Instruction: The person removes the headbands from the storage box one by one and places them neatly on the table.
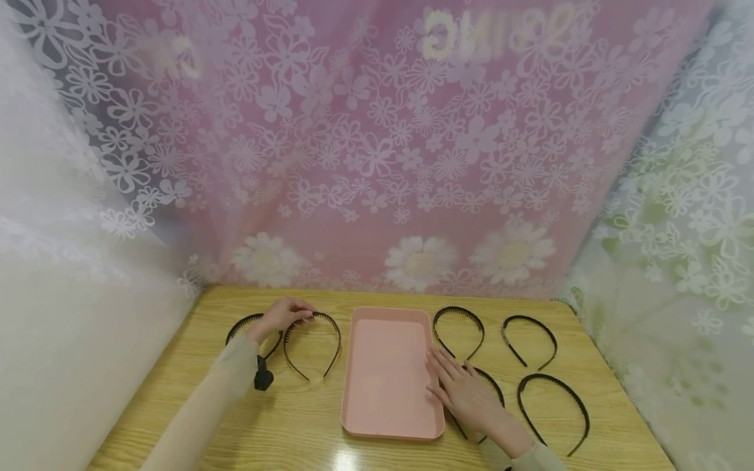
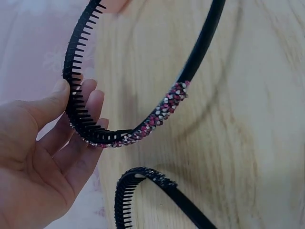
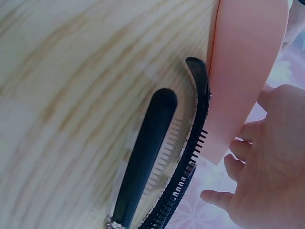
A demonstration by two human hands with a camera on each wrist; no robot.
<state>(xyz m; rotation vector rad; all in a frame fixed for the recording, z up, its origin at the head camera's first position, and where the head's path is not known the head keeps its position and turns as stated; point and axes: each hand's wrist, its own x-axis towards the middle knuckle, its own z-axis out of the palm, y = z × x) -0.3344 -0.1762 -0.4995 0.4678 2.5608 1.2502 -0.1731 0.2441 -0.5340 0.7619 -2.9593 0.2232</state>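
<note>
In the head view my left hand [image 1: 285,315] pinches the top of a black toothed headband [image 1: 340,339], left of the tray. The left wrist view shows pink and white beads on this headband [image 2: 155,119], with the thumb on one side and the fingers behind it. Another dark beaded headband [image 2: 143,171] lies close by. My right hand [image 1: 468,396] touches the right rim of the pink tray [image 1: 391,379] with its fingers straight. Under that hand, partly hidden, is a black headband [image 1: 500,391]; its comb teeth show beside the tray wall [image 3: 238,71] in the right wrist view.
Three more black headbands stand out on the right of the wooden table [image 1: 318,418]: one at the back [image 1: 458,309], one farther right [image 1: 533,319] and one nearer [image 1: 584,412]. A flowered pink curtain [image 1: 353,163] hangs behind; pale curtains flank both sides.
</note>
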